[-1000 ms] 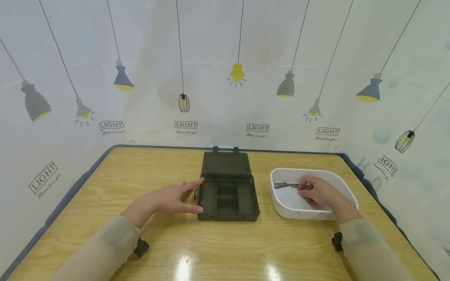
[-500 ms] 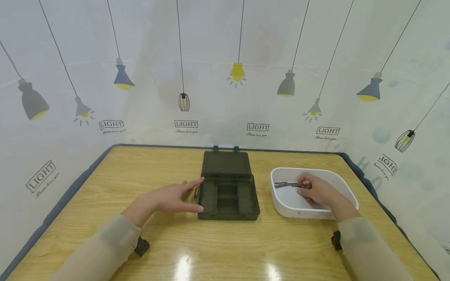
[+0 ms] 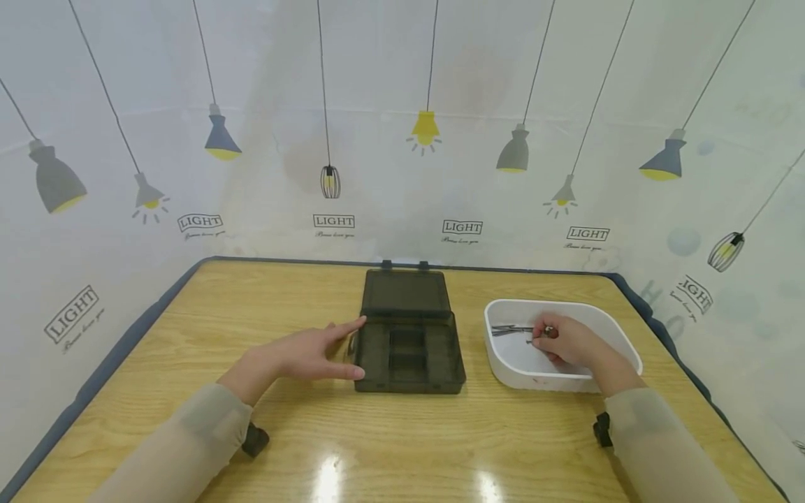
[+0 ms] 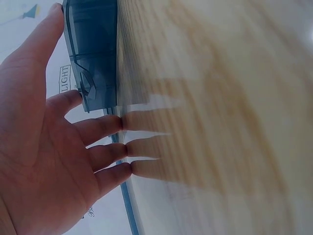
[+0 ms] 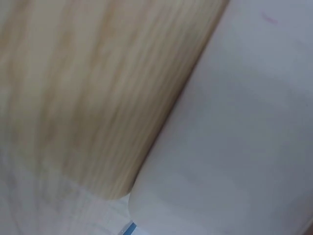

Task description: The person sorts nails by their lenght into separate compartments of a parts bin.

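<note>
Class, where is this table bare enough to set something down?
Bare wood: in front of the dark box, between the sleeves; back left, beyond the left hand; narrowly, between box and white tray. Crowded: inside the tray, around the right hand and metal pieces.

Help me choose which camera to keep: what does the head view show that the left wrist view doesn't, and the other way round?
Only the head view: the white tray, with the right hand in it pinching a small metallic piece beside slender pieces, and the compartments of the dark box.

Only the left wrist view: the palm of the left hand, and three fingertips meeting their reflections on the wooden table.

Both: the left hand touching the box, the table, and "LIGHT" lettering on the backdrop.
</note>
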Available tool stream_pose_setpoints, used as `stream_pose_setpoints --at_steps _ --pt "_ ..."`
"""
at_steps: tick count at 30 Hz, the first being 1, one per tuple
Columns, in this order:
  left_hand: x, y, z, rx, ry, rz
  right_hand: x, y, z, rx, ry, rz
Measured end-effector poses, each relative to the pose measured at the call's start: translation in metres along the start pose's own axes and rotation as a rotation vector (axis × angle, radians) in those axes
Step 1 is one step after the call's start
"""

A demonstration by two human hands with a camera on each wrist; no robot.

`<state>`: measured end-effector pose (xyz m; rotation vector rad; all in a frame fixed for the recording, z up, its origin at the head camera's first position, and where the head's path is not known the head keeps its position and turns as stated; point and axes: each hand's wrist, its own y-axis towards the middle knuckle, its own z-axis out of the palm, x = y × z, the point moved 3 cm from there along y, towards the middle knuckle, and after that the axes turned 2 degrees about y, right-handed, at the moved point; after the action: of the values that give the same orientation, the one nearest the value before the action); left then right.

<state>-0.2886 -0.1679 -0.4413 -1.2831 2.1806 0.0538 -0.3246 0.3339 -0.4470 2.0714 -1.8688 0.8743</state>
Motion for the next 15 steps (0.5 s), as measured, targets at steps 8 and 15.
stream_pose_setpoints --at_steps 8,15 --pt "-0.0002 0.0003 -0.0013 0.003 -0.002 -0.001 0.006 -0.0004 -0.0039 -0.042 -0.106 -0.077" --pt "-0.0014 -0.0018 -0.0018 0.002 0.005 0.001 0.0059 0.002 -0.0057 -0.003 -0.107 -0.167"
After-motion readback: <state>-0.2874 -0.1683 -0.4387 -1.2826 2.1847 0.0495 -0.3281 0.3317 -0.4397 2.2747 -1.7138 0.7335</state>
